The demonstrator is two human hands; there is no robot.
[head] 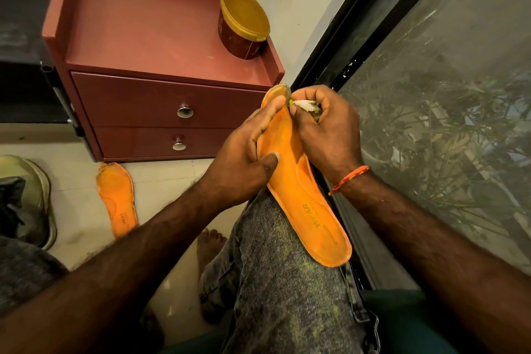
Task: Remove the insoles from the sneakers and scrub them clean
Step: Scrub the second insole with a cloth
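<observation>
My left hand (244, 158) grips the orange insole (298, 181) near its toe half, thumb pressed on its top face and fingers wrapped behind, while the heel end rests on my jeans-clad knee (275, 267). My right hand (327, 129) is curled tight around a small whitish wad (306, 106), pressing it against the insole's toe edge. A second orange insole (117, 200) lies flat on the floor (74, 195) in front of the reddish drawer cabinet (161, 72), whose top carries a yellow-lidded tub (244, 23); a sneaker (31, 198) sits at far left.
</observation>
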